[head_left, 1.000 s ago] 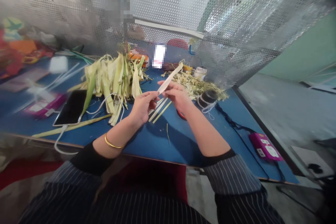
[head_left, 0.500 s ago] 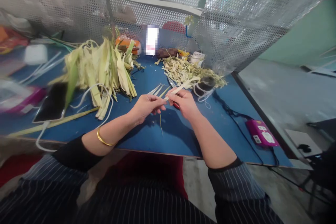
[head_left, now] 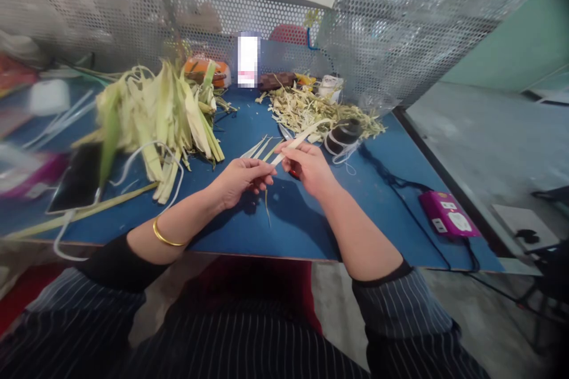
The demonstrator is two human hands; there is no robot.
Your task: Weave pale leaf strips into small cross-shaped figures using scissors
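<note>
A pale, narrow strip of dried husk runs between my two hands, its free end slanting up to the right. Its near end is pinched in the fingertips of my left hand. Farther along, the thumb and fingers of my right hand are closed on the same strip. Several thin cut strips lie on the blue table just beyond my hands. Scissors with red handles rest partly hidden behind my right hand. One thin green strand lies below my fingers.
A large bundle of long husks lies left, near a phone with a white cable. Husk scraps are heaped behind my right hand, beside a black thread spool. A purple power socket block sits at the right edge.
The strip has tipped lower toward the right, and my right hand has moved along it beside the left. My view has shifted, so the table's contents appear farther left and higher.
</note>
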